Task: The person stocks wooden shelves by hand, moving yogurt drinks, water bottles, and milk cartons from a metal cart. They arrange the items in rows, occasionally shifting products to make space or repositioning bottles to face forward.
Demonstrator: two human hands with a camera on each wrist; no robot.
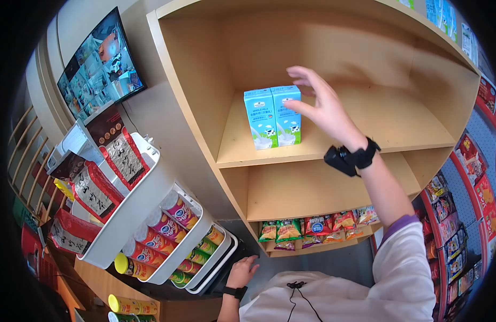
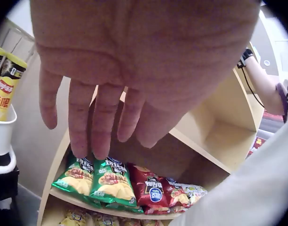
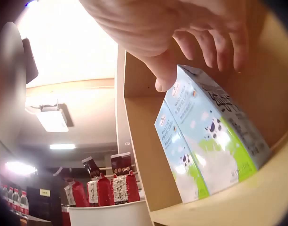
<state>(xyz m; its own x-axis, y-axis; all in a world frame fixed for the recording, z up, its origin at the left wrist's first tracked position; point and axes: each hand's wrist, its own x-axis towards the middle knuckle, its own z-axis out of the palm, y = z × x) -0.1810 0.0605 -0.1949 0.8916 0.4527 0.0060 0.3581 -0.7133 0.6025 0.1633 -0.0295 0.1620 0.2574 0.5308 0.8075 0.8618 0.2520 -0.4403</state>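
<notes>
Two blue milk cartons (image 1: 261,119) stand upright side by side on the wooden shelf, near its left wall and front edge. My right hand (image 1: 324,104) is at the top of the right-hand milk carton (image 3: 209,136), thumb apart from the fingers. In the right wrist view its thumb (image 3: 166,75) overlaps the carton's top front edge, and the other fingers extend past the top on the far side, not curled round it. Low beside my body hangs my left hand (image 1: 241,272), fingers loose and holding nothing. Behind these fingers the left wrist view shows green chip bags (image 2: 113,183).
A shelf board (image 1: 323,185) lies below the cartons, with red snack bags (image 1: 317,225) lower down. At left stands a white cart (image 1: 170,161) with chip canisters and red tea bags (image 1: 95,193). A wall screen (image 1: 100,67) hangs behind it; snack racks (image 1: 446,231) line the right.
</notes>
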